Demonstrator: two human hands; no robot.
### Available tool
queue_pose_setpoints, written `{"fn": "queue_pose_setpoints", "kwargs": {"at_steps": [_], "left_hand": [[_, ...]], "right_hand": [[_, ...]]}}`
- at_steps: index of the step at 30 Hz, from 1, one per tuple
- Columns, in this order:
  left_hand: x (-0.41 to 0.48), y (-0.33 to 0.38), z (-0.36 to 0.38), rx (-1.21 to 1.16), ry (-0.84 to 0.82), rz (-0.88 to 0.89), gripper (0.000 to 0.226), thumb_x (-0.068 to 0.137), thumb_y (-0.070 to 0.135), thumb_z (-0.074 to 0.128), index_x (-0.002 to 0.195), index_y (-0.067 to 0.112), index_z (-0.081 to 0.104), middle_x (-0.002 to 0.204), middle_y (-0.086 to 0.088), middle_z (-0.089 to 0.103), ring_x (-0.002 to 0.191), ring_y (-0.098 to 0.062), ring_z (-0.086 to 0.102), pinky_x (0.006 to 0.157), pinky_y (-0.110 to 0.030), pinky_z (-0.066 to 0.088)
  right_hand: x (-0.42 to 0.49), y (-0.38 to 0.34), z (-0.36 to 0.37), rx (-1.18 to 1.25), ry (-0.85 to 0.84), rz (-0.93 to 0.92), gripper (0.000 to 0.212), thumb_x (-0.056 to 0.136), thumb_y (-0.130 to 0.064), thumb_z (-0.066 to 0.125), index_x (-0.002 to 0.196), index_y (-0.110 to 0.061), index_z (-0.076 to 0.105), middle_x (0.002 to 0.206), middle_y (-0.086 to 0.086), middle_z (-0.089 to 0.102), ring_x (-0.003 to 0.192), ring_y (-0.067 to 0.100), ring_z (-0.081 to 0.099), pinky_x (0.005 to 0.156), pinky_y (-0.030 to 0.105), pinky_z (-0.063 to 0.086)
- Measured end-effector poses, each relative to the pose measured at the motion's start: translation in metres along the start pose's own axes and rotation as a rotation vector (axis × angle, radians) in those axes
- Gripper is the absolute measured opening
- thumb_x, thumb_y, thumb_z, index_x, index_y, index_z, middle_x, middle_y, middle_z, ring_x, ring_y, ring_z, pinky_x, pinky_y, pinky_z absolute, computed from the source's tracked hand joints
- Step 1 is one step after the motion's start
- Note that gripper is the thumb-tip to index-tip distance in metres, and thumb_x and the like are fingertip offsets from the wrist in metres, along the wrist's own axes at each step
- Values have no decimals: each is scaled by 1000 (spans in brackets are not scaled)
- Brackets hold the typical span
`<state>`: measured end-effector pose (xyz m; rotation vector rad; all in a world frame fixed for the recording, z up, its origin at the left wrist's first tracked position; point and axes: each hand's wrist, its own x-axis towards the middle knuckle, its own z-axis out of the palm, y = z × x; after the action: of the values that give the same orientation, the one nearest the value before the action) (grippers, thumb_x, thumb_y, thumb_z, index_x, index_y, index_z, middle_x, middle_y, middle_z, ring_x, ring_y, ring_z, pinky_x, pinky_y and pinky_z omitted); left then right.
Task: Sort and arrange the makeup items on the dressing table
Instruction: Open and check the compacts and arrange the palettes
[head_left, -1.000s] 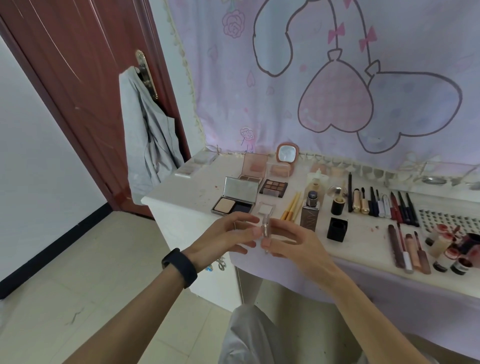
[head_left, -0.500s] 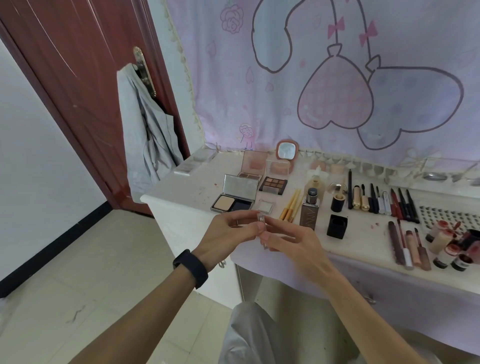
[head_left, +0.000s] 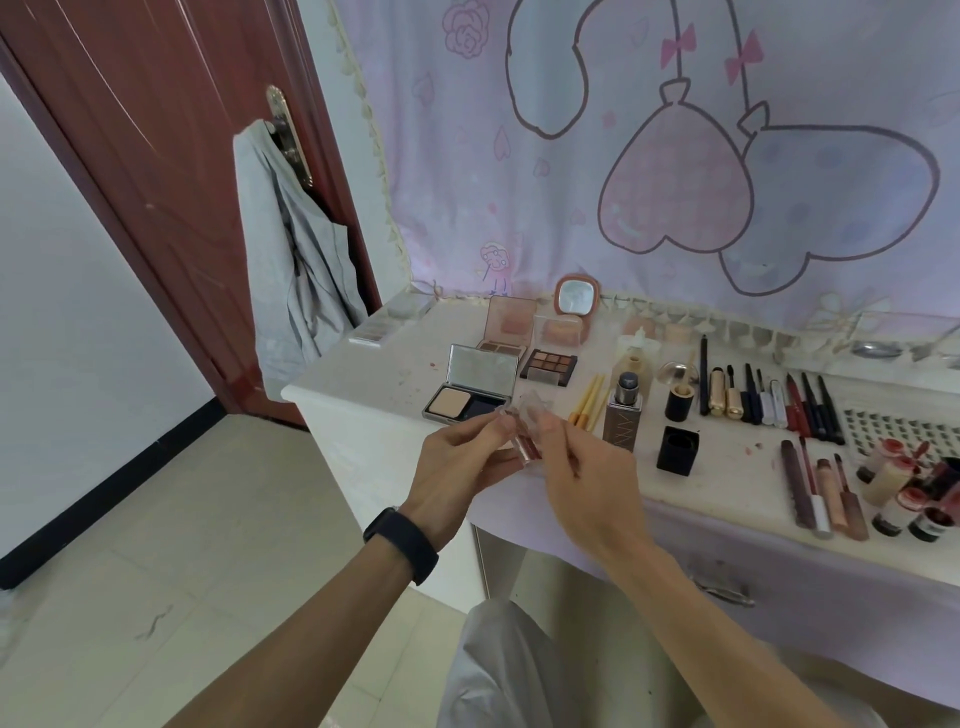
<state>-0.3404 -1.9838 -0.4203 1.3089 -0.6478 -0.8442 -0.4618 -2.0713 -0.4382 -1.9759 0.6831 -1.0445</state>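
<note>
Both hands meet over the front edge of the white dressing table (head_left: 358, 395). My left hand (head_left: 457, 467) and my right hand (head_left: 582, 467) pinch a small clear compact (head_left: 524, 431) with a reddish-brown fill, holding it tilted between the fingertips. Just behind it lie an open powder compact with mirror lid (head_left: 475, 387) and a dark eyeshadow palette (head_left: 548, 364). A brown foundation bottle (head_left: 623, 415) stands to the right of my hands.
Yellow pencils (head_left: 587, 402), a black cube cap (head_left: 677, 449), a row of pens and mascaras (head_left: 769, 397), lip tubes (head_left: 826, 488) and small jars (head_left: 904, 499) fill the right. A round pink mirror (head_left: 575, 295) stands at the back. A grey garment (head_left: 296, 249) hangs on the door.
The small clear compact has been turned and opened out between my fingertips, from upright and thin to tilted with its lid showing. Both hands stayed over the table's front edge.
</note>
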Motion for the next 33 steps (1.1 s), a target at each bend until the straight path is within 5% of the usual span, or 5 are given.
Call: {"fn": "queue_pose_setpoints", "kwargs": {"at_steps": [4,11,19,27,33], "left_hand": [[5,-3,-5,-124,-16,-85,39,81,41,73,104,10,78,110,-16,74,103,-27,71,81,-26,57],[9,-9,-24,-302,-55,-190,30,93,27,65,113,6,74,118,-22,69,107,-30,70,82,-26,58],[13,-8,-49,-256,-36,-202,32,93,12,60,124,8,67,123,-18,69,106,-31,70,81,-29,59],[24,23,-61,932,-151,99,74,74,32,86,140,33,53,115,15,54,92,7,59,80,-5,44],[45,48,-70,1317,-40,387,74,75,46,78,142,35,48,118,0,50,112,-17,48,99,-27,44]], "right_hand": [[7,5,-2,4,-99,137,60,101,-61,33,76,-21,69,52,-14,54,51,9,44,53,28,33],[13,14,-3,351,-167,523,40,99,-63,43,97,-39,75,89,-7,78,81,16,73,89,35,57],[18,-1,6,698,-146,751,31,101,-41,56,110,-17,74,99,7,78,88,19,70,76,28,58],[28,-9,19,689,-230,697,28,98,-46,60,109,-24,72,93,4,79,88,20,72,72,28,57],[61,-33,32,570,-293,564,16,94,-41,64,102,-31,73,94,-5,78,87,12,75,76,29,56]]}}
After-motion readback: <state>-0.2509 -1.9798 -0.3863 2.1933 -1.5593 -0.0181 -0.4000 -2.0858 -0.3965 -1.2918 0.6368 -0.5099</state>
